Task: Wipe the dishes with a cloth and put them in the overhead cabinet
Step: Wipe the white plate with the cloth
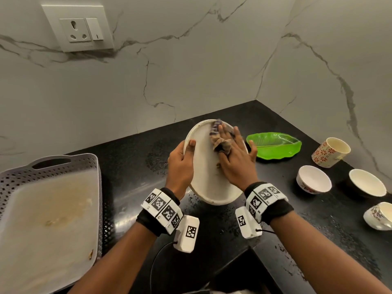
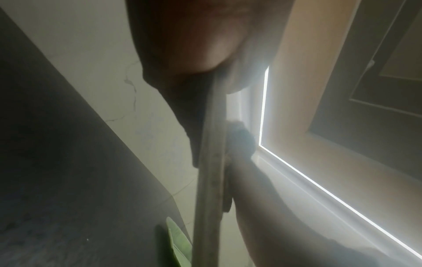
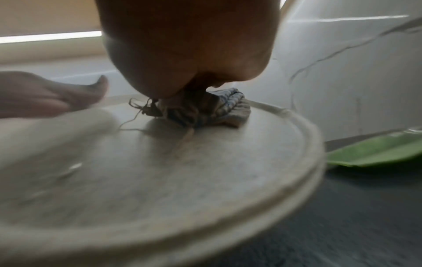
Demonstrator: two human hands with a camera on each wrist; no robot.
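Observation:
A white oval plate (image 1: 203, 166) is held tilted above the black counter. My left hand (image 1: 184, 158) grips its left rim, thumb on the upper face and fingers hidden beneath. My right hand (image 1: 235, 158) lies flat on the plate with straight, spread fingers and presses a crumpled striped cloth (image 1: 220, 143) against its far half; some cloth bunches up between the fingers. The right wrist view shows the cloth (image 3: 219, 108) under the right hand (image 3: 187, 45) on the plate (image 3: 182, 171). The left wrist view shows the plate (image 2: 210, 180) edge-on under the left hand (image 2: 182, 45).
A green leaf-shaped dish (image 1: 275, 145) lies just right of the plate. Further right stand a patterned mug (image 1: 331, 152), two white bowls (image 1: 314, 179) (image 1: 367, 182) and a teacup (image 1: 379, 215). A grey perforated tray (image 1: 95, 187) sits at the left. Marble walls meet behind the counter.

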